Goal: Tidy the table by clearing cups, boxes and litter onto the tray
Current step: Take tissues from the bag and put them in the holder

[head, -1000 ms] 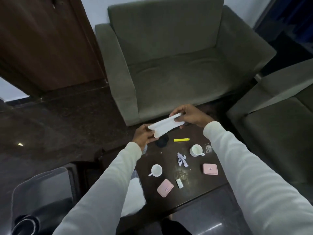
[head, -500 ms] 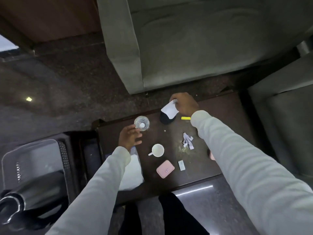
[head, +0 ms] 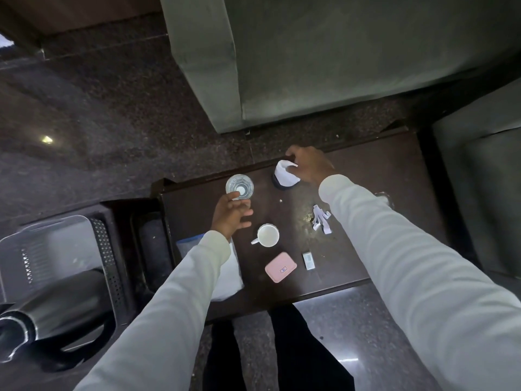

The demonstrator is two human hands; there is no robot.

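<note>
On the dark wooden table (head: 380, 176), my right hand (head: 308, 163) holds a white tissue (head: 286, 173) pressed into a dark round cup (head: 277, 183) at the far edge. My left hand (head: 229, 217) hovers open just in front of a clear glass (head: 239, 187), fingertips touching its near side. A white mug (head: 267, 235) stands mid-table. A pink box (head: 280, 267) and a small white packet (head: 308, 260) lie near the front edge. Torn paper scraps (head: 321, 220) lie beside my right sleeve. A white sheet (head: 228, 277) lies under my left forearm.
A grey-green armchair (head: 324, 66) stands beyond the table, and another seat (head: 485, 179) is on the right. On the left a dark perforated tray (head: 104, 255) holds a grey lid and a black kettle (head: 50, 320). My legs (head: 282, 348) are by the table's front edge.
Both hands held the tissue stretched between them; my left hand let go and dropped to the glass, while my right hand carried the tissue down into the dark cup. The camera tilted downward.
</note>
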